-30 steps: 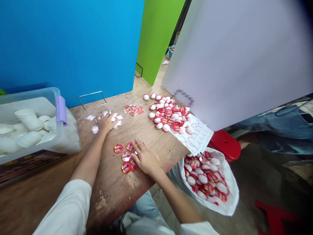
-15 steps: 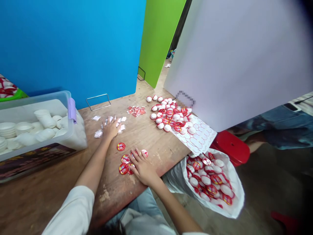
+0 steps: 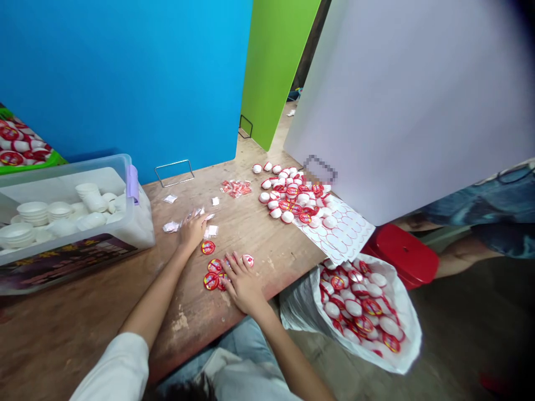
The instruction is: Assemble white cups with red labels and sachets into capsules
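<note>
My left hand [image 3: 193, 229] lies palm down on a small group of clear-and-white packets [image 3: 171, 226], its fingers stretched out and partly covering them. Closer to me, my right hand [image 3: 244, 285] rests flat with fingers spread over several round red discs with printed faces [image 3: 210, 280]. Some of those discs are hidden beneath it. One single red disc [image 3: 208, 247] lies between the two hands. Beyond my left hand sit a lone white packet [image 3: 215, 201] and a pile of red-and-white packets [image 3: 236, 188].
A clear bin [image 3: 144, 223] of white cups stands left. White cups with red lids [image 3: 288, 192] are heaped beside printed sheets [image 3: 349, 234]. A white sack [image 3: 412, 345] of finished cups hangs by the table edge, near a red stool [image 3: 403, 253] and a person's leg [image 3: 455, 259]. Upright panels [image 3: 125, 83] stand behind.
My left hand has slid toward me across the table, drawing some packets closer together. My right hand stays over the discs. The person's legs at right have shifted.
</note>
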The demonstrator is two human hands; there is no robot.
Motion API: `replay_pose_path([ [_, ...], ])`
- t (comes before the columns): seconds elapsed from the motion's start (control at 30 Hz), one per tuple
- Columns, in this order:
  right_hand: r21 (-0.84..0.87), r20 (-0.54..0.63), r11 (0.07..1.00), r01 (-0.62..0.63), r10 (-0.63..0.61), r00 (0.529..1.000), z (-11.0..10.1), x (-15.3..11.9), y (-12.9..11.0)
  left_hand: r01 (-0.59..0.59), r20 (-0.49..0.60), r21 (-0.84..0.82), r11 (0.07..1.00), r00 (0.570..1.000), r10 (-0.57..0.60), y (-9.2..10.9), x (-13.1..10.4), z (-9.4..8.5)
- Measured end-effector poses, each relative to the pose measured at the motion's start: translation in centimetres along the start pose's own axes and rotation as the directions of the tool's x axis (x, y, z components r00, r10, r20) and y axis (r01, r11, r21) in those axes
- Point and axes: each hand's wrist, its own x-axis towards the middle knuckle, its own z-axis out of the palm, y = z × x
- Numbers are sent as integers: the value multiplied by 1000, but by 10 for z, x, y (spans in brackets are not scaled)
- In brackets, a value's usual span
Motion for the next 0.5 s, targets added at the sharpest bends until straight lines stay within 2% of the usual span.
replay_pose_path([
  [0.23,0,-33,1000,4,-4,999,2,0,1,-7,-41,-55,998,999,5,-10,19,-7],
  [0.37,17,-48,1000,10,-9,999,4,0,2,-6,-18,-50,999,1000,5,-9,31,-13],
  [0.5,31,-40,999,-23,24,999,2,3,0,8,35,-20,1000,999,-7,-3,56,-21],
])
